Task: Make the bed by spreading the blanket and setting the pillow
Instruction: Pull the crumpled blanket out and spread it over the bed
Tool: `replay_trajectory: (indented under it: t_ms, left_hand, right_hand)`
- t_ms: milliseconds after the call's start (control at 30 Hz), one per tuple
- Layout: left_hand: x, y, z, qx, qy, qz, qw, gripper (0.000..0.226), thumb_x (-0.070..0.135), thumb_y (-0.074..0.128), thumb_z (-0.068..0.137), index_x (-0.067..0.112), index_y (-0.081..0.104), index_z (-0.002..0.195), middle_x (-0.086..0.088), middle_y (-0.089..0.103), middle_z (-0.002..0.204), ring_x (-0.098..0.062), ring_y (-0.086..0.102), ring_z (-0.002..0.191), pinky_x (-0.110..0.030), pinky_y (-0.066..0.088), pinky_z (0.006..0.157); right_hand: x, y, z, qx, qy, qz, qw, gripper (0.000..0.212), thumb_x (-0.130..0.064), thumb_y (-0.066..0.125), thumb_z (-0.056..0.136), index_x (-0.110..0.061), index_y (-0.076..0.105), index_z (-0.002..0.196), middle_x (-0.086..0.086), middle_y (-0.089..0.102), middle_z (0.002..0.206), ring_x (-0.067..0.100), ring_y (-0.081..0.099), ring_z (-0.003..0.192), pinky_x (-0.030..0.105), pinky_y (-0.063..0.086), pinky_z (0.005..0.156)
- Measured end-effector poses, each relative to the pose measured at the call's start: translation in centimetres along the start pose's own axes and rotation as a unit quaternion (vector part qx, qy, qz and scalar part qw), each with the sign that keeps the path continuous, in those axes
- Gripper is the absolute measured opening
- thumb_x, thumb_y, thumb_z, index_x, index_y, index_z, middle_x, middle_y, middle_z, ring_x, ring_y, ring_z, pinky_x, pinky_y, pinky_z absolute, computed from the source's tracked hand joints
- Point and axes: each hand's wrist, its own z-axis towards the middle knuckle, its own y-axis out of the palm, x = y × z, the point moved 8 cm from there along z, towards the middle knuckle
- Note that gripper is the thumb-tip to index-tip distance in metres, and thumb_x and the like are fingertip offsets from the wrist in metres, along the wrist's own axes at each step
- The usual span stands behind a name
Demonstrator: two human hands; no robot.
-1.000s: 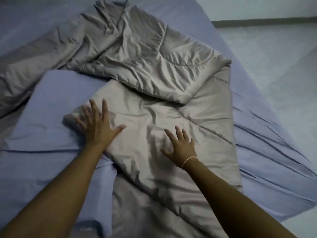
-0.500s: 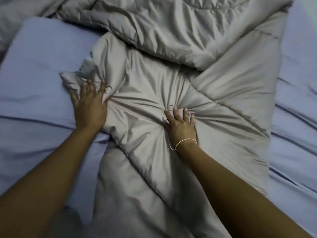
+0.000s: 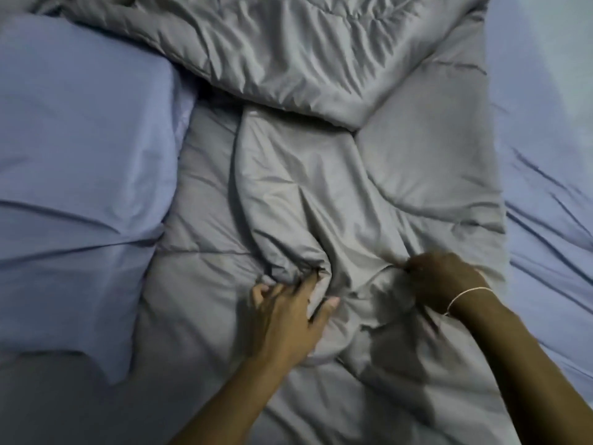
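The bed point(image 3: 552, 130) has its blue sheet showing, with the grey blanket point(image 3: 321, 162) bunched up across the middle and the blue pillow point(image 3: 80, 130) just left of the blanket. Left hand point(image 3: 288, 319) has a curled grip bunching a blanket fold, and the right hand point(image 3: 439, 277) is fisted into the blanket too.

Pillow point(image 3: 80, 149) crowds left; bunched blanket point(image 3: 305, 59) blocks ahead.

Bed sheet point(image 3: 545, 139) blue-lavender, covering mattress, visible from 1 to 4 o'clock at right edge. Dark creases run diagonally across it near 3 o'clock. Light dim, cool, soft-shadowed.
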Motion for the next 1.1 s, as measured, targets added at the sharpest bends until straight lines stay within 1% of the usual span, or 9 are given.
replay_trajectory:
  t_ms: [100, 167, 233, 333, 467, 667, 800, 900, 1100]
  left_hand:
    - [-2.0, -2.0, 0.5, 0.116, -0.062, -0.049, 0.99, 0.04, 0.06, 0.04, 0.088, 0.032, 0.068, 0.097, 0.001, 0.062, 0.104, -0.026, 0.057, 0.097, -0.046, 0.036, 0.094]
    - [-3.8, -3.0, 1.7, 0.177, -0.103, -0.084, 0.975, 0.037, 0.054, 0.047, 0.088, 0.024, 0.067, 0.096, -0.009, 0.058, 0.119, -0.033, 0.055, 0.107, -0.052, 0.036, 0.098]
    - [-5.0, -2.9, 3.8, 0.178, -0.129, -0.096, 0.971, 0.048, 0.055, 0.047, 0.086, 0.019, 0.06, 0.114, -0.016, 0.046, 0.139, -0.036, 0.046, 0.123, -0.057, 0.033, 0.104]
    - [-6.5, 0.6, 6.0, 0.052, -0.133, -0.023, 0.989, 0.08, 0.061, 0.045, 0.085, 0.02, 0.022, 0.149, -0.013, 0.017, 0.157, -0.034, 0.017, 0.144, -0.063, 0.015, 0.11]
    - [-7.9, 4.5, 5.7, 0.01, -0.073, 0.065, 0.995, 0.081, 0.055, 0.047, 0.088, 0.021, 0.01, 0.152, -0.012, 0.012, 0.159, -0.033, 0.008, 0.146, -0.061, 0.013, 0.112]
    - [-8.0, 5.4, 6.6, 0.041, -0.052, 0.093, 0.993, 0.058, 0.032, 0.035, 0.091, 0.02, 0.03, 0.147, -0.015, 0.029, 0.154, -0.036, 0.025, 0.141, -0.054, 0.019, 0.113]
    - [-6.7, 5.3, 6.8, 0.067, -0.018, 0.037, 0.997, 0.051, 0.011, 0.041, 0.09, 0.012, 0.042, 0.141, -0.018, 0.043, 0.145, -0.037, 0.036, 0.136, -0.055, 0.025, 0.112]
    - [-4.9, 4.2, 7.2, 0.084, -0.013, -0.086, 0.993, 0.048, 0.006, 0.036, 0.091, 0.009, 0.047, 0.137, -0.018, 0.045, 0.143, -0.036, 0.037, 0.136, -0.05, 0.023, 0.114]
    - [9.8, 3.3, 7.6, 0.103, 0.034, -0.198, 0.974, 0.048, 0.015, 0.035, 0.093, 0.017, 0.044, 0.14, -0.008, 0.044, 0.146, -0.033, 0.029, 0.141, -0.056, 0.032, 0.107]
  right_hand:
    - [-1.4, -3.2, -0.7, 0.201, -0.056, 0.144, 0.967, 0.045, -0.043, 0.049, 0.078, -0.023, 0.066, 0.115, 0.009, 0.065, 0.119, 0.032, 0.059, 0.11, 0.041, 0.049, 0.091]
    - [-4.6, -3.4, -0.6, 0.261, -0.126, 0.158, 0.944, 0.063, -0.051, 0.044, 0.075, -0.02, 0.057, 0.128, 0.013, 0.058, 0.131, 0.033, 0.054, 0.12, 0.045, 0.044, 0.099]
    - [-7.9, -1.3, 0.5, 0.221, -0.146, 0.131, 0.955, 0.072, -0.058, 0.043, 0.079, -0.028, 0.037, 0.144, 0.013, 0.037, 0.149, 0.033, 0.036, 0.136, 0.056, 0.032, 0.108]
    - [-10.7, 5.7, 2.6, 0.065, -0.109, 0.049, 0.991, 0.088, -0.072, 0.043, 0.08, -0.044, -0.005, 0.149, -0.003, -0.011, 0.161, 0.029, -0.007, 0.148, 0.072, 0.007, 0.108]
    - [-10.9, 10.0, 4.6, 0.044, -0.068, -0.021, 0.997, 0.101, -0.08, 0.042, 0.076, -0.042, -0.021, 0.145, -0.002, -0.031, 0.155, 0.031, -0.023, 0.144, 0.077, 0.0, 0.104]
    - [-11.1, 9.7, 5.7, 0.085, -0.095, 0.015, 0.992, 0.072, -0.058, 0.037, 0.093, -0.043, -0.007, 0.148, -0.004, -0.017, 0.16, 0.029, -0.014, 0.147, 0.072, 0.002, 0.108]
    - [-11.4, 8.3, 4.9, 0.145, -0.122, 0.042, 0.981, 0.054, -0.031, 0.041, 0.098, -0.034, 0.022, 0.148, 0.004, 0.014, 0.16, 0.031, 0.01, 0.147, 0.06, 0.015, 0.114]
    - [-10.5, 4.7, 2.4, 0.227, -0.153, 0.099, 0.957, 0.036, -0.01, 0.042, 0.091, -0.021, 0.052, 0.124, 0.01, 0.058, 0.129, 0.035, 0.055, 0.116, 0.042, 0.047, 0.086]
    - [2.6, -0.5, -2.2, 0.328, -0.137, 0.168, 0.92, 0.029, -0.002, 0.056, 0.077, -0.014, 0.061, 0.102, 0.018, 0.069, 0.088, 0.043, 0.062, 0.081, 0.036, 0.041, 0.059]
